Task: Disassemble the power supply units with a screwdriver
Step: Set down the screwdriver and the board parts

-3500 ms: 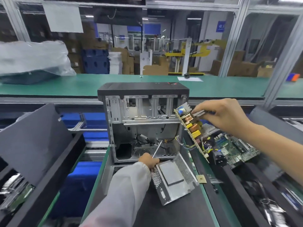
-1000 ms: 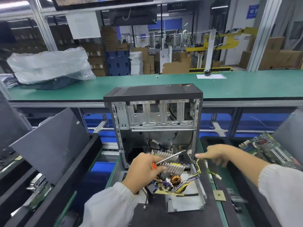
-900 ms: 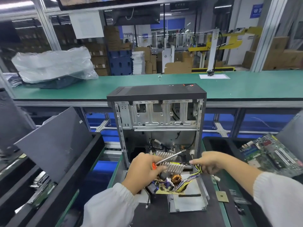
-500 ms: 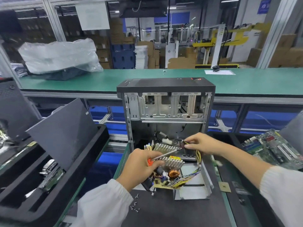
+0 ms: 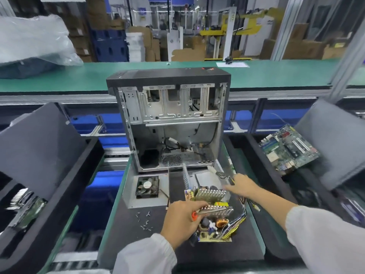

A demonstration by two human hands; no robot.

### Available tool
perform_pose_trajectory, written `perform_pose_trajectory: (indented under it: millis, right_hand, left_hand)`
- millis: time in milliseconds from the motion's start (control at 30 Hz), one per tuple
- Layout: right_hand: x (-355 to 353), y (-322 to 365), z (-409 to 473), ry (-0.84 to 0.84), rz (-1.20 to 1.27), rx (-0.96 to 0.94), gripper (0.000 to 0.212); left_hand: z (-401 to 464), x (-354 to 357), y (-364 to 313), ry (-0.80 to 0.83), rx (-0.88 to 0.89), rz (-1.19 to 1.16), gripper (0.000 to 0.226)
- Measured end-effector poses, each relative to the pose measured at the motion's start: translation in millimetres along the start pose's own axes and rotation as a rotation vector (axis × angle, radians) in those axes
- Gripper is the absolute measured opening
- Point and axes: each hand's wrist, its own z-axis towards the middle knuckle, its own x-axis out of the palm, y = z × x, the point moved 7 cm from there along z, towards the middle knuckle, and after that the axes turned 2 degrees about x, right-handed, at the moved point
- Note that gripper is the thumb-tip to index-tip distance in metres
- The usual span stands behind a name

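Observation:
My left hand (image 5: pixel 182 221) grips a screwdriver (image 5: pixel 213 210) with an orange collar, its shaft pointing right. The same hand lies against the power supply's circuit board (image 5: pixel 216 227), which has finned heat sinks, a copper coil and a bundle of coloured wires. The board is out of its open metal casing (image 5: pixel 205 177), which lies just behind it on the black mat. My right hand (image 5: pixel 244 186) is blurred, with its fingers stretched left over the casing's right side, holding nothing. The casing's lid with a fan (image 5: pixel 147 187) lies flat to the left.
An open, gutted computer case (image 5: pixel 169 123) stands behind the work spot. Several loose screws (image 5: pixel 144 220) lie on the mat (image 5: pixel 138 244). A black bin on the right holds a green motherboard (image 5: pixel 286 152). A black bin (image 5: pixel 49 214) on the left holds a grey panel.
The circuit board has come out of the metal casing toward me with my left hand. My right hand let go of the wires and swung across the casing. The view tilted downward.

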Motion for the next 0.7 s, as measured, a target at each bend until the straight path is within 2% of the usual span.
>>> perform_pose_trajectory:
  millis: [167, 333, 433, 533, 600, 700]
  right_hand:
    - [16, 27, -1, -0.088, -0.005, 0.044, 0.035]
    - [19, 41, 10, -0.038, 0.026, 0.001, 0.029]
    - [15, 36, 7, 0.033, 0.021, -0.042, 0.043]
    - [-4, 20, 1, -0.066, 0.068, -0.075, 0.052]
    - [-13, 13, -2, -0.146, 0.107, -0.092, 0.043]
    - [-18, 5, -8, -0.231, 0.134, -0.068, 0.043]
  left_hand:
    - [-13, 0, 1, -0.015, 0.085, 0.072, 0.033]
    - [-20, 5, 5, -0.01, 0.073, 0.071, 0.035]
    - [-27, 11, 11, -0.032, 0.008, 0.048, 0.037]
    - [-37, 22, 19, -0.054, -0.104, 0.026, 0.038]
    - [-39, 28, 24, -0.087, -0.145, 0.014, 0.035]
    - [-38, 36, 31, -0.104, -0.185, -0.032, 0.034]
